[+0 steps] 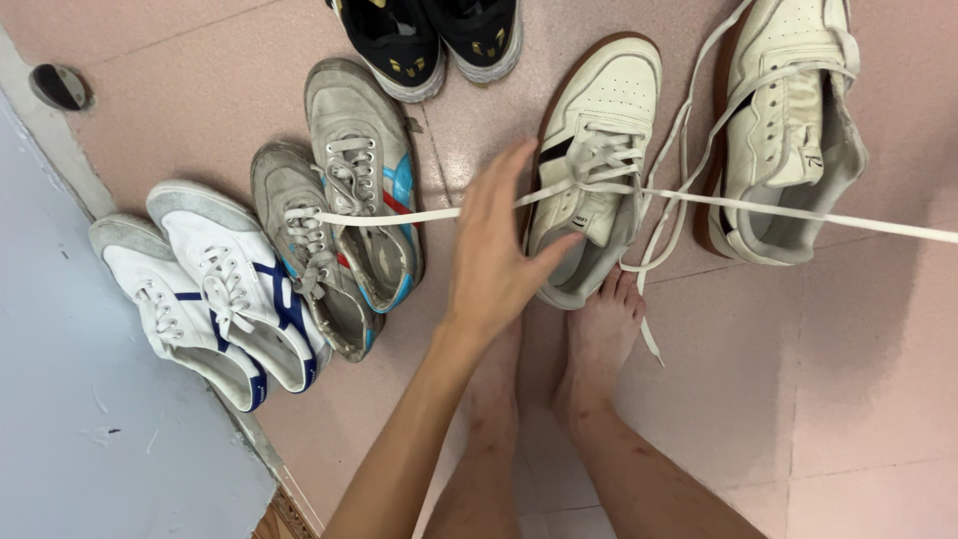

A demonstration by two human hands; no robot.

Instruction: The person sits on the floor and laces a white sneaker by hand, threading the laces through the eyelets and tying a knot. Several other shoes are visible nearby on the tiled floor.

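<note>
Here the left hand spreads open over a taut lace, beside the white sneaker.

Bare forearm, no sleeve (feet unshod).

left hand | arm extended forward | fingers spread open

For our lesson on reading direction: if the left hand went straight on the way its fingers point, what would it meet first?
Probably the taut flat white shoelace just past the left hand, then the white leather sneaker; depth is unclear.
</note>
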